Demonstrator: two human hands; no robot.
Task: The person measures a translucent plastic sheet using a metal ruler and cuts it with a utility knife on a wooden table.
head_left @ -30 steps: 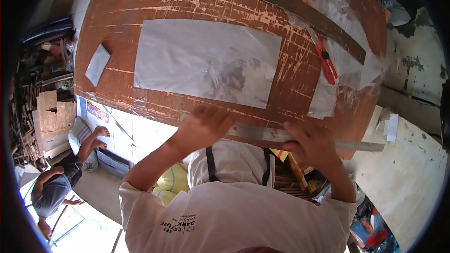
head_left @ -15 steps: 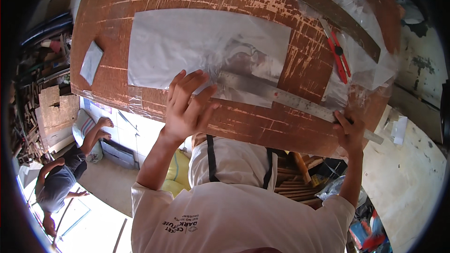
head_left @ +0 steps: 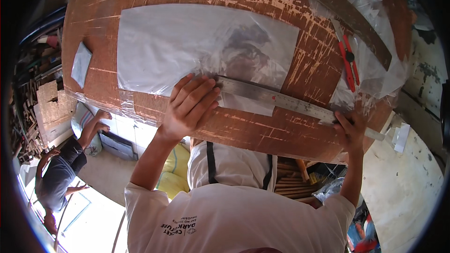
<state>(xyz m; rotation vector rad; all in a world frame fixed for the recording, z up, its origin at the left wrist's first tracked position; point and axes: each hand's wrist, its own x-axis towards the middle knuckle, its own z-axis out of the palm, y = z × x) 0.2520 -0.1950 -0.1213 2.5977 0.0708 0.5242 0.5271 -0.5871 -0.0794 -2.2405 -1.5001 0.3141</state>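
A long steel ruler [head_left: 281, 99] lies slanted across the near part of a worn brown wooden table [head_left: 300, 131]. Its left end rests on the lower edge of a large clear plastic sheet [head_left: 187, 42]. My left hand [head_left: 190, 105] presses flat on the ruler's left end and the plastic beneath it. At the table's right edge, my right hand [head_left: 349, 129] pinches the ruler near its right end. A red utility knife [head_left: 348, 61] sits on crumpled plastic, up and to the right of the ruler.
A long dark wooden strip [head_left: 347, 18] lies diagonally at the far right. A small plastic offcut [head_left: 80, 63] sits near the left edge. Below the table on the left, another person [head_left: 58, 173] lies on the floor. Wood pieces are stacked at far left.
The ruler has moved from the table's near edge up onto the plastic sheet. Both hands went with it, the left one sliding onto the sheet's lower edge.
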